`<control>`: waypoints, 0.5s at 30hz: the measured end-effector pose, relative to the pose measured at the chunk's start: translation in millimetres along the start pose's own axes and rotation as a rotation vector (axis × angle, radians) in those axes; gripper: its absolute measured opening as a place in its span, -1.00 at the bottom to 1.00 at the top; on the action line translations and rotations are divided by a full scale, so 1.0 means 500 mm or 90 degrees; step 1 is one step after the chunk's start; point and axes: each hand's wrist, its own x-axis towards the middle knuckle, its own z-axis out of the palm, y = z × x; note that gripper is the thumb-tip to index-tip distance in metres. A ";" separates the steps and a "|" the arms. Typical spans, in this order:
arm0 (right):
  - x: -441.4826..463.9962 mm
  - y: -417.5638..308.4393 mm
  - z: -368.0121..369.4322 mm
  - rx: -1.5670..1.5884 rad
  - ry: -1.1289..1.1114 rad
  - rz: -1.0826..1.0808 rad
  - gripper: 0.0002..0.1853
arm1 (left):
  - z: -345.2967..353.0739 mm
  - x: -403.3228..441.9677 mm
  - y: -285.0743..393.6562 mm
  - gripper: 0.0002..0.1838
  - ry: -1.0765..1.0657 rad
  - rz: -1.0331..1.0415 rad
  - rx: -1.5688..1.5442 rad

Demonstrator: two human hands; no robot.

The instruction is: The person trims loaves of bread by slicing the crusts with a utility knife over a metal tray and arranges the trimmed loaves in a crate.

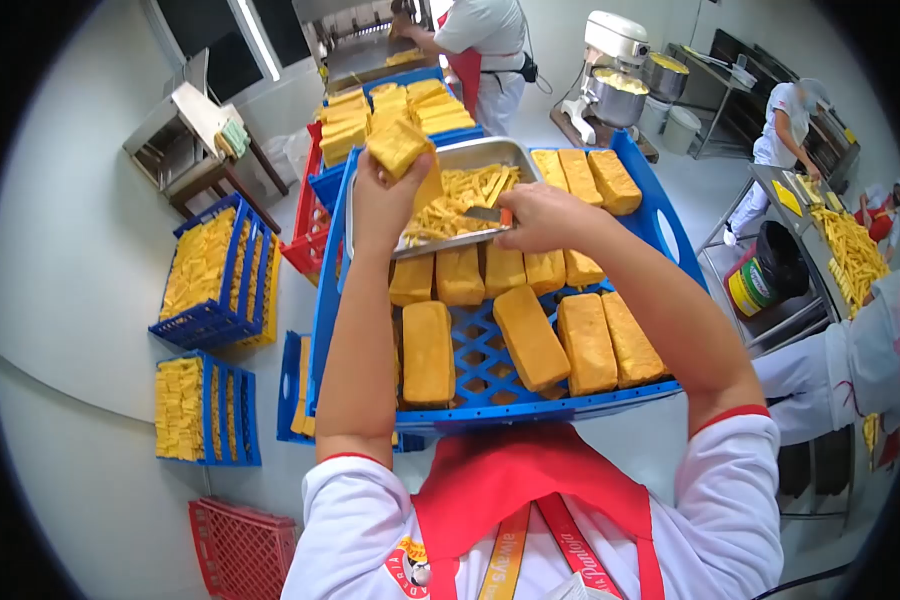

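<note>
My left hand (395, 195) is wrapped round a yellow loaf (398, 146), held tilted above the left part of a metal tray (518, 157). Yellow strips (460, 200) lie in the tray. In my right hand (545, 217) is the handle of a tool with a flat metal blade (483, 213), which is over the strips. The tray rests in a blue crate (685, 330). More yellow loaves stand or lie in the crate beside the tray, among them one (428, 352) at the front left and one (530, 338) near the middle.
Behind the crate are stacked yellow slabs (433, 107) and a person (485, 60). Blue crates (205, 265) of slabs stand at the left, above a red crate (240, 545). A mixer (615, 85) stands at the back. Co-workers (780, 130) are by a table at the right.
</note>
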 end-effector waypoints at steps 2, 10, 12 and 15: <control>-0.004 -0.010 -0.009 0.023 -0.071 0.063 -0.56 | -0.002 -0.003 0.016 -0.28 -0.060 -0.013 0.046; -0.050 0.030 0.031 0.062 0.035 0.137 -0.66 | 0.014 -0.020 0.016 -0.31 -0.094 -0.071 0.057; -0.055 0.022 0.009 0.054 -0.020 0.191 -0.62 | 0.014 -0.023 0.008 -0.32 -0.108 -0.079 0.064; -0.079 0.017 -0.019 0.079 -0.094 0.221 -0.60 | 0.020 -0.034 0.007 -0.33 -0.128 -0.092 0.087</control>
